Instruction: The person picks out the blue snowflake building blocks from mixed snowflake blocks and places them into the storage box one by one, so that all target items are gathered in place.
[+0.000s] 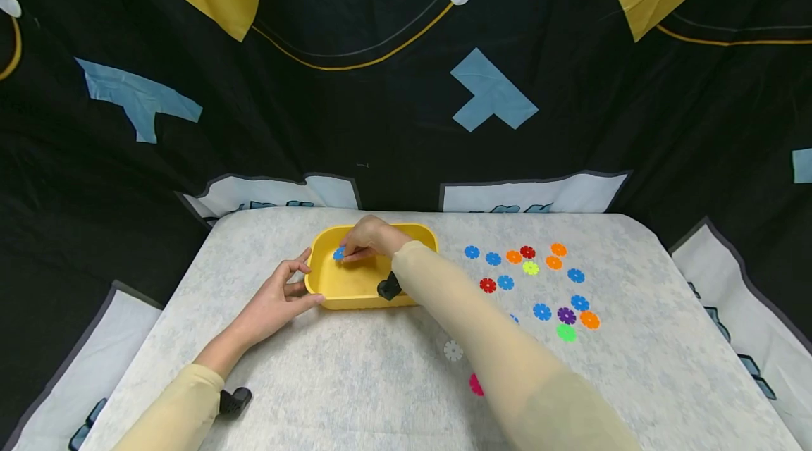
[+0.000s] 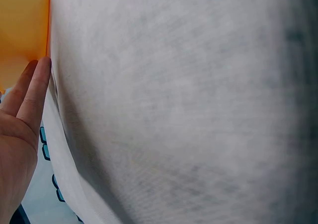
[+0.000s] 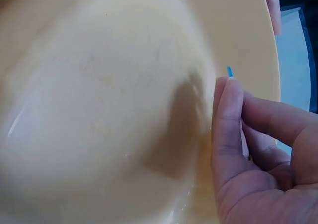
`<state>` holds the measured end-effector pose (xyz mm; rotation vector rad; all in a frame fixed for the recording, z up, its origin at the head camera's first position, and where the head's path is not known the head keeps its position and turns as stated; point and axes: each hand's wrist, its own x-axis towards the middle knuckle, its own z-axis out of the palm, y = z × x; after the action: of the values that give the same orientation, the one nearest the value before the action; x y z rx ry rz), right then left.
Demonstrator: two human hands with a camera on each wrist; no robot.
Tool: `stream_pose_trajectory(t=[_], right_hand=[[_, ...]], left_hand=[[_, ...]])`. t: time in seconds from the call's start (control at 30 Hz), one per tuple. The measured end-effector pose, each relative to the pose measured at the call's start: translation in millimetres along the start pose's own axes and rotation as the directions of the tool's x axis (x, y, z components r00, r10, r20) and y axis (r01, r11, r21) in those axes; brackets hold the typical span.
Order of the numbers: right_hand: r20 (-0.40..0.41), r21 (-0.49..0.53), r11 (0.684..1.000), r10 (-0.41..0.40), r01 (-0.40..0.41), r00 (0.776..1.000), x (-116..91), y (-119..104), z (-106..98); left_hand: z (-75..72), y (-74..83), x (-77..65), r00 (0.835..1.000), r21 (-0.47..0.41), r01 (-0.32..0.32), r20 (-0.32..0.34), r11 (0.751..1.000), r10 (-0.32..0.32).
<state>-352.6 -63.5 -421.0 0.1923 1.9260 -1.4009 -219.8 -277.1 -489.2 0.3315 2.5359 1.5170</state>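
Blue disc: head, face visible; right wrist, edge-on
Right hand: pinching it
Left hand: spread against tub

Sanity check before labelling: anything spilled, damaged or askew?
Nothing stands out. The right hand pinches a blue disc over the yellow tray, which shows no damage; other discs lie scattered on the table, some partly behind the right sleeve.

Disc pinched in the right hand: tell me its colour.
Blue. The disc in the right hand shows best in the head view.
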Motion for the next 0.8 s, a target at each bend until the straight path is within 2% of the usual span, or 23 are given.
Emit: stream_pose_trajectory(t=[0.1,0.2,0.43,0.53,0.67,0.8], right_hand=[[-0.003,-0.005,1.000,0.009,-0.009,1.000,-2,-1,3],[-0.044,-0.025,0.999,0.030,-0.031,0.999,-6,-5,7],[-0.178,-0.134,0.977,0.140,-0.165,0.974,-23,-20,21],[-0.205,-0.160,0.973,0.132,-0.166,0.970,-24,-18,23],[-0.198,-0.141,0.986,0.057,-0.086,0.979,-3,-5,18],[-0.190,-0.128,0.989,0.053,-0.079,0.980,-2,-4,16]], left_hand=[[0.5,-0.1,-0.5,1.000,0.002,0.001,-0.003,1.000,-0.001],[0.7,-0.1,-0.7,1.000,0.002,-0.007,-0.003,1.000,0.007],[0.8,-0.5,-0.4,1.000,0.009,-0.026,-0.004,1.000,0.026],[0.9,-0.3,-0.4,1.000,0.014,-0.024,-0.005,1.000,0.024],[0.9,-0.7,-0.3,1.000,0.016,-0.024,-0.005,1.000,0.024],[1.0,-2.1,0.2,1.000,0.016,-0.029,-0.005,0.999,0.029]])
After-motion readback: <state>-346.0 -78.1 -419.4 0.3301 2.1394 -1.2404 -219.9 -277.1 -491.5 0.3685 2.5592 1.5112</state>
